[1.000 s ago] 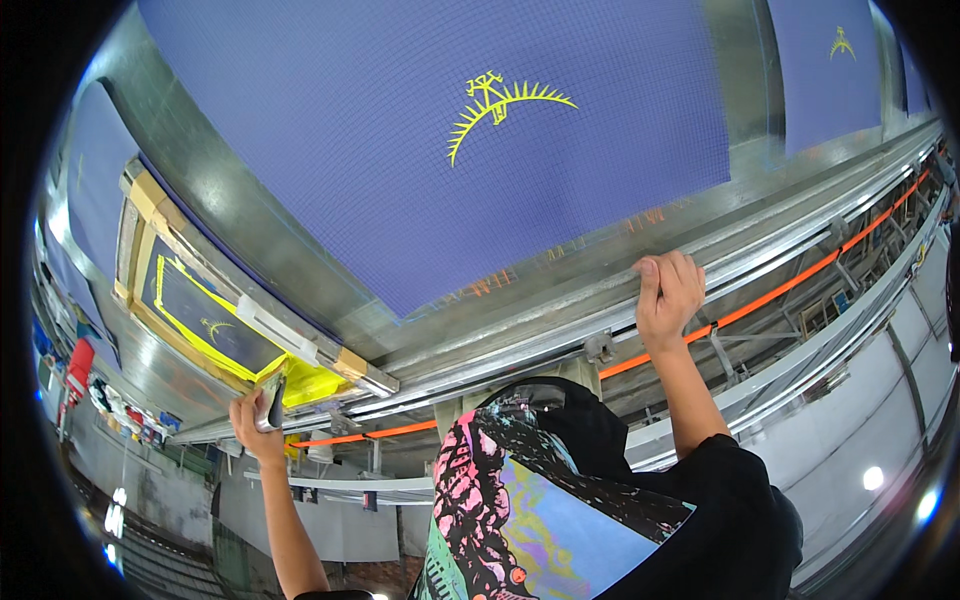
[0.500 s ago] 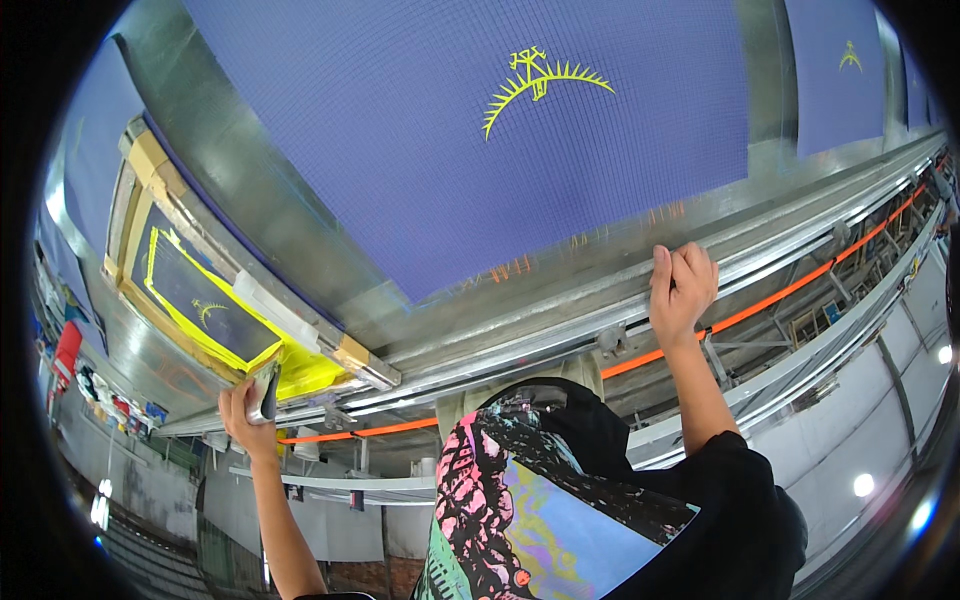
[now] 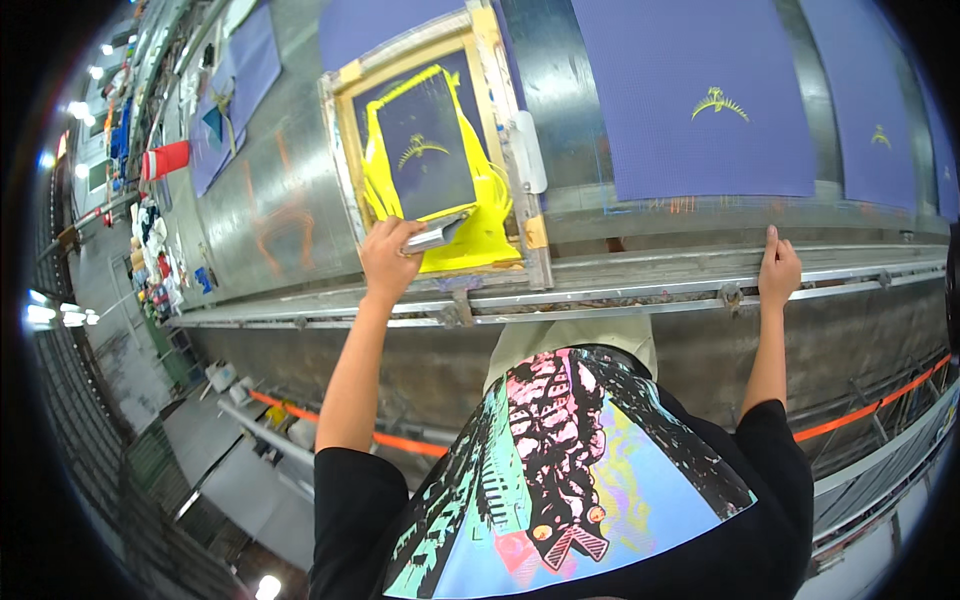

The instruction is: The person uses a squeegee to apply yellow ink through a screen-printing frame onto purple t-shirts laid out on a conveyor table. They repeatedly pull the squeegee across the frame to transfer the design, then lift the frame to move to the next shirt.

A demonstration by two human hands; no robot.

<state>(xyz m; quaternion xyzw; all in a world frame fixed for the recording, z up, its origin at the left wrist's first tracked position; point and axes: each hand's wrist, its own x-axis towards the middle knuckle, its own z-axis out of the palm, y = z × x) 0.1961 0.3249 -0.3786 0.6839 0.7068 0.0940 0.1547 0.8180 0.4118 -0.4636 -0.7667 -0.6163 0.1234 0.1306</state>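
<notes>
My left hand point(image 3: 388, 262) is closed around a metal-bodied squeegee point(image 3: 438, 236), whose blade rests in yellow ink point(image 3: 470, 246) at the near end of a printing screen. The screen's worn frame point(image 3: 534, 236) lies on the long table, with a yellow-edged dark mesh point(image 3: 420, 130) showing a small arched spiky design. To the right, my right hand point(image 3: 780, 272) is over the table's near edge, fingers curled in and thumb pointing up, with nothing visible in it. Beyond it lies a purple sheet point(image 3: 690, 60) printed with a yellow arched motif point(image 3: 719, 103).
More purple sheets point(image 3: 870, 110) lie along the table to the right, and one point(image 3: 240, 90) to the left. A metal rail point(image 3: 600, 307) with clamps runs along the near edge. A red object point(image 3: 166, 160) stands at the far left. Orange marks streak the metal tabletop point(image 3: 210, 220).
The view has swung left, bringing the screen nearer the middle. My left hand still grips the squeegee at the screen's near end. My right thumb now sticks up further from the curled fingers.
</notes>
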